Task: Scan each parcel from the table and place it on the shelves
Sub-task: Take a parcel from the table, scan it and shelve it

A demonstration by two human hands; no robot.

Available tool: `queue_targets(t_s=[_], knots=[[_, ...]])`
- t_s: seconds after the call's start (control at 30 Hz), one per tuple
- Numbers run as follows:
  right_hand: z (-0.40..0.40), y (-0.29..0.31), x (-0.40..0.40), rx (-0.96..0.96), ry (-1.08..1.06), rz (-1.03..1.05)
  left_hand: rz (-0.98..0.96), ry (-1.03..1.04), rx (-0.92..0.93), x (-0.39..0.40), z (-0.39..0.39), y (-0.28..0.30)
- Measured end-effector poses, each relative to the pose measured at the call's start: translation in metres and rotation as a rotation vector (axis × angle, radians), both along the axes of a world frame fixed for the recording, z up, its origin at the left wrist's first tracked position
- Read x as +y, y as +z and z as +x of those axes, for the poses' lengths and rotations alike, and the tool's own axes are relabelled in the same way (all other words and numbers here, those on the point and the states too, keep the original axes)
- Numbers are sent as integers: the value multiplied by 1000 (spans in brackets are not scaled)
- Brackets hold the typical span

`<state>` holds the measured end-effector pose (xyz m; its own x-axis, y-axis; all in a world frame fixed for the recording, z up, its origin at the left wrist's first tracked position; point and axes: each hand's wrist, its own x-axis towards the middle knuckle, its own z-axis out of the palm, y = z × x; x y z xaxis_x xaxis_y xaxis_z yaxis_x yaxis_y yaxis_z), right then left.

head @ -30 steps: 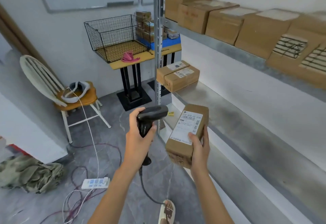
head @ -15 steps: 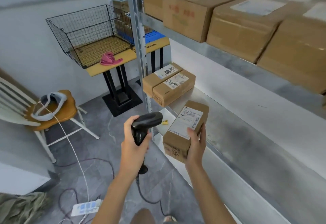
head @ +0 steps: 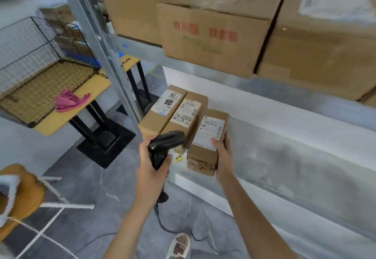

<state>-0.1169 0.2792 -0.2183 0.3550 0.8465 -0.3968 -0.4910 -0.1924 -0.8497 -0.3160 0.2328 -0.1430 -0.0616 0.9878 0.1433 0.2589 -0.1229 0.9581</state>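
Brown cardboard parcel [head: 207, 140], white label up: gripped by right hand [head: 222, 157], long axis pointing into grey metal shelf [head: 284, 157]; left hand [head: 149, 163] grips black scanner [head: 162, 146]

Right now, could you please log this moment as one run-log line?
left hand: holds scanner | right hand: holds parcel beside two shelved parcels | shelf: placing

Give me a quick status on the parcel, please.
Left hand grips scanner. Right hand holds parcel at shelf, beside two shelved parcels. Nothing blocking.
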Motion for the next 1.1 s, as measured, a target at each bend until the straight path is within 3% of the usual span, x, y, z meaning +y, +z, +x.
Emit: queue_targets(t_s=[0.33, 0.7, 1.1], knots=[[-14, -2, 57, -46, -145, -99, -99, -163, -53, 65, -24, -16], [-7, 8, 48, -187, -112, -220, -95, -322, -130, 86, 2, -15], [65, 13, -129, -846, -193, -541, -28, -852, 94, 36, 124, -12]])
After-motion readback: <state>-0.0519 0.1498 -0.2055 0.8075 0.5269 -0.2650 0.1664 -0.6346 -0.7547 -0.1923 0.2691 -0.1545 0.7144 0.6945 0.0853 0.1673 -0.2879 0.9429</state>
